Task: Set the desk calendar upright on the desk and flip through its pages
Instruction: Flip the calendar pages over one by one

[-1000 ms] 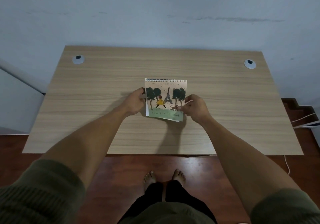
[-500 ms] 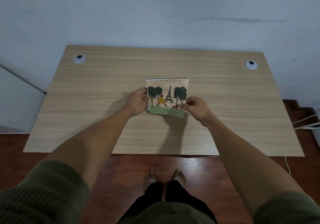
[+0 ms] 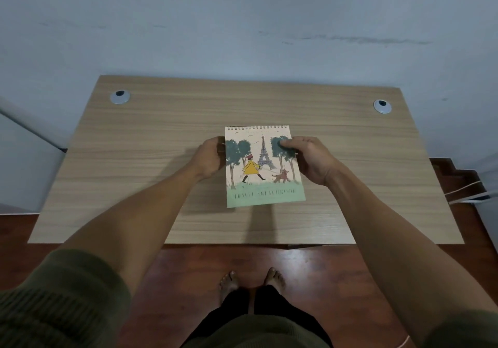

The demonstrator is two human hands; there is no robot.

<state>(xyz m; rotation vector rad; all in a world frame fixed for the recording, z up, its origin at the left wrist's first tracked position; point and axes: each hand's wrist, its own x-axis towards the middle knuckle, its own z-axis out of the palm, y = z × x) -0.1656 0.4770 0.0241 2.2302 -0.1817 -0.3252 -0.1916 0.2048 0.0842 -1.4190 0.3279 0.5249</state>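
The desk calendar [image 3: 262,175] is spiral-bound along its top, and its cover shows the Eiffel Tower, green trees and a figure in a yellow coat. It is held over the middle of the wooden desk [image 3: 161,137], cover facing me and tilted, bottom edge toward me. My left hand [image 3: 208,157] grips its left edge. My right hand [image 3: 310,159] holds the right edge, thumb lying on the cover near the upper right tree. The pages behind the cover are hidden.
Two round grey cable grommets sit in the desk's far corners, one on the left [image 3: 120,96] and one on the right [image 3: 382,105]. A pale wall stands right behind the desk. White cables [image 3: 466,192] lie on the floor at the right.
The calendar's front cover now shows much larger and longer, its bottom edge swung toward me. My right hand moved from the lower right corner up to the upper right edge.
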